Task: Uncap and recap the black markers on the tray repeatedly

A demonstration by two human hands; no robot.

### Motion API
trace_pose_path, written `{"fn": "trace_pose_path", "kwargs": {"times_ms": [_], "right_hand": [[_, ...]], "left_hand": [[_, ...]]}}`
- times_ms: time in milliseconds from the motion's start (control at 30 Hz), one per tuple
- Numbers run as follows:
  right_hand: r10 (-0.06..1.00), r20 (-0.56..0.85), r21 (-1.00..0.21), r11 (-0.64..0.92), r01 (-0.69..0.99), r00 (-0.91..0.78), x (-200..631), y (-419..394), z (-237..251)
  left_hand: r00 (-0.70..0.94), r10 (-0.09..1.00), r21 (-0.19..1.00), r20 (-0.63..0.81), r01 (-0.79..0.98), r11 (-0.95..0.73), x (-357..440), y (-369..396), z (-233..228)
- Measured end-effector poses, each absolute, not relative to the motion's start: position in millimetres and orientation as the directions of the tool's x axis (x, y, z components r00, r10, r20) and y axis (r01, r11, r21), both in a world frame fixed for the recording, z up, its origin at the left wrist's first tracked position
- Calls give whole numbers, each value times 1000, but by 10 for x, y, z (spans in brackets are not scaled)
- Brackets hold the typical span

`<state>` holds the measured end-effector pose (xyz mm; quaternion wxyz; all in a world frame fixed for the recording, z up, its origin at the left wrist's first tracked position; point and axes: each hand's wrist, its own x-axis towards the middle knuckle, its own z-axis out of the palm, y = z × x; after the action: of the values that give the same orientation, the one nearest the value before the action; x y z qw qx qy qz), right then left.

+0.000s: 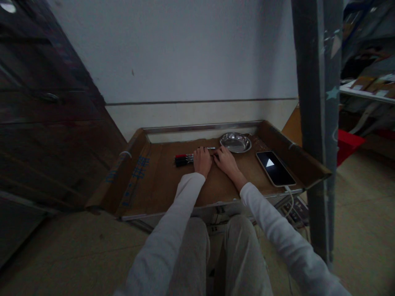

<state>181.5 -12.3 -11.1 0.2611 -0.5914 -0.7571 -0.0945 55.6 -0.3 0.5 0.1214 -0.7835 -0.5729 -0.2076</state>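
Note:
A row of markers (pixel 184 160), red and black, lies side by side on the brown cardboard. My left hand (pixel 203 161) is closed over the right-hand ends of these markers, hiding that part of them. Close beside it on the right, my right hand (pixel 226 160) has its fingers pressed together and pointing down. Something dark shows between the two hands, but I cannot make out what it is. Just beyond my left fingertips lies a slim, light-coloured pen-like item (pixel 211 148). A round steel dish (pixel 235 142) stands behind my right hand.
A phone (pixel 275 169) with a white cable (pixel 290 201) lies at the right of the cardboard-lined table (pixel 166 197). Raised cardboard flaps (pixel 285 150) edge its sides. A grey post (pixel 317 123) stands close on the right, a wall (pixel 197 57) behind, a dark door (pixel 46 102) left.

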Motion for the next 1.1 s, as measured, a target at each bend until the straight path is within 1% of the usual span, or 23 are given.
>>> {"fn": "trace_pose_path", "kwargs": {"times_ms": [267,400,500,700,900,1000,1100], "right_hand": [[850,505,-184,278,943,-152,1823,-100,-139],[850,504,-189,283,940,-154,1825,-109,-131],[856,494,-191,281,940,-155,1827,-111,-124],[866,473,-205,291,935,-165,1838,-115,-108],[872,472,-230,262,937,-128,1839,-115,-109],[869,473,-236,283,929,-144,1830,-126,-98],[867,462,-256,329,909,-184,1830,-138,-81]], "left_hand": [[249,833,42,493,950,-309,492,-28,-14],[239,845,38,479,956,-292,479,-14,-18],[272,847,38,457,945,-324,472,-2,-15],[307,842,75,444,923,-377,444,-19,6],[303,844,64,442,928,-367,425,-33,17],[303,846,73,440,926,-370,431,-26,13],[342,838,69,425,911,-407,436,-19,7]]}}
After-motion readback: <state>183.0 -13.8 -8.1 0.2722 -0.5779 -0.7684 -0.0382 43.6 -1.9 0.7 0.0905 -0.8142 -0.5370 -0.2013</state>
